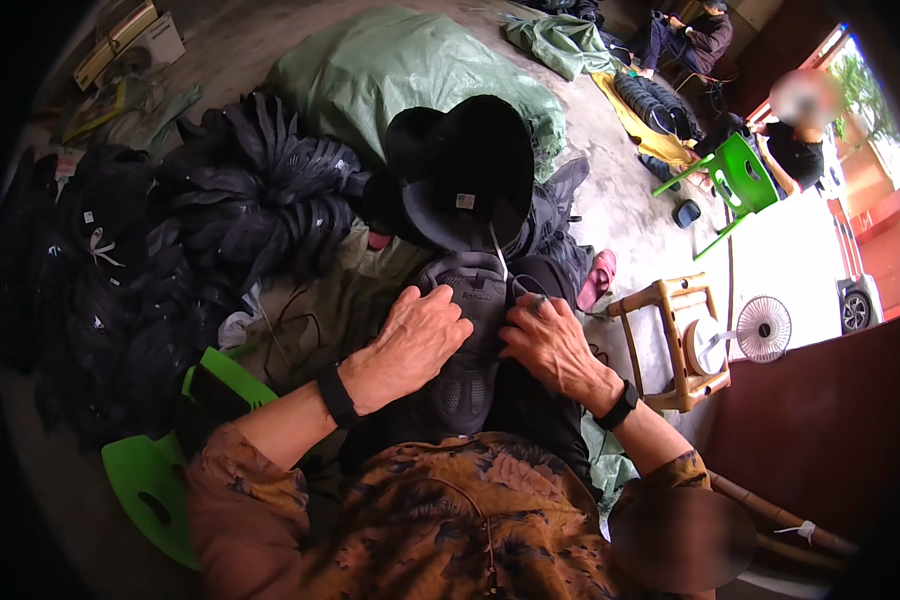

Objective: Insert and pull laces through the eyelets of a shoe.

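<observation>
A black shoe upper (473,310) lies on my lap, its toe with mesh panels toward me. My left hand (410,340) is closed at its left edge, fingers curled; what it pinches is hidden. On the other side my right hand (550,340) is closed in a pinch on a thin pale lace (515,287) that loops from the upper. A small dark item shows at its fingers, too small to name. Just beyond, a stack of black curved shoe pieces (460,180) stands up with a white strip (498,250) hanging from it.
Piles of black shoe uppers (260,180) cover the floor at left. A big green sack (380,60) lies ahead. Green chairs (150,490) (740,175) stand at left and far right. A bamboo stool (675,345) and white fan (763,328) are at right. Two people (790,155) (695,40) sit farther off.
</observation>
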Action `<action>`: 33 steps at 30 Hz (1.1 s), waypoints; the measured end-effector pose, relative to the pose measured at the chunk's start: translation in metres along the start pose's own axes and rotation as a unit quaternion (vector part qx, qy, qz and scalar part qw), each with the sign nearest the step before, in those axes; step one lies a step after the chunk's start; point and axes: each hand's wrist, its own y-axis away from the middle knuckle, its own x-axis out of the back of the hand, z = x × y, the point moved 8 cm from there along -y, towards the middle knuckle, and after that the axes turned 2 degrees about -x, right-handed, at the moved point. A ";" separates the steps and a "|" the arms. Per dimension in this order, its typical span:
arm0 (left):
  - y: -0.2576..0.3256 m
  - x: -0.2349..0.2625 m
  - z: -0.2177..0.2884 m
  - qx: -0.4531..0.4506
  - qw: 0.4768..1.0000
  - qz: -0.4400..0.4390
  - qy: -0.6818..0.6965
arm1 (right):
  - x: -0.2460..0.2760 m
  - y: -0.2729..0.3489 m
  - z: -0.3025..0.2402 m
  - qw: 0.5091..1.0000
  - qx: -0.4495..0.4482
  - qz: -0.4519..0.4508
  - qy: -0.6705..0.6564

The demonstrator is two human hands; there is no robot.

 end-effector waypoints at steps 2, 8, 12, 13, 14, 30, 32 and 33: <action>0.003 -0.003 -0.001 0.004 0.999 0.000 0.033 | 0.011 0.014 0.001 0.997 -0.020 0.056 0.038; -0.002 -0.003 0.000 0.031 0.995 0.032 0.087 | 0.005 0.132 0.076 0.928 -0.303 -0.146 0.161; -0.003 -0.007 0.002 0.053 0.991 0.009 0.121 | 0.048 0.091 0.039 0.972 -0.213 0.087 0.045; -0.003 -0.005 0.002 0.053 0.991 0.009 0.119 | 0.050 0.072 0.023 0.982 -0.155 0.102 0.027; -0.003 -0.005 0.003 0.051 0.990 0.007 0.132 | 0.054 0.043 0.002 0.993 -0.078 0.088 0.005; 0.002 -0.019 0.017 0.005 0.992 0.041 0.119 | -0.045 -0.007 0.010 0.974 0.023 -0.216 -0.068; 0.002 -0.019 0.018 0.004 0.992 0.048 0.116 | -0.045 -0.010 0.020 0.962 -0.078 -0.178 -0.190; 0.001 -0.017 0.017 0.017 0.987 0.068 0.144 | -0.042 -0.010 0.024 0.963 -0.079 -0.178 -0.188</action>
